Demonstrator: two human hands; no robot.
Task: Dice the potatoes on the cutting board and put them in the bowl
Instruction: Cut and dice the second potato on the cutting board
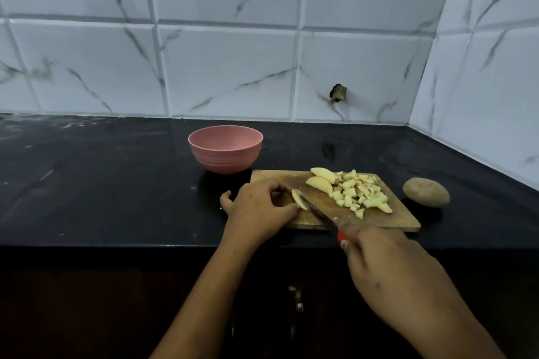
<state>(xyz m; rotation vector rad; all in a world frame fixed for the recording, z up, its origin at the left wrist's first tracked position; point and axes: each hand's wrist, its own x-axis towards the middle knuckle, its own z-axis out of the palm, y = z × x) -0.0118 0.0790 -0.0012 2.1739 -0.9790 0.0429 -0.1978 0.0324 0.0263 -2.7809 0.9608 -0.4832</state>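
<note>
A wedge lies at the left end of the board, pinched under the curled fingers and thumb of the left hand; the knife meets it tip-first, its red handle gripped in the right hand past the near edge; dice are heaped to the right, two bigger pieces touching them; a potato sits on the counter just right of the board; the bowl stands behind its left corner.

Worn wooden cutting board on glossy black stone counter.
</note>
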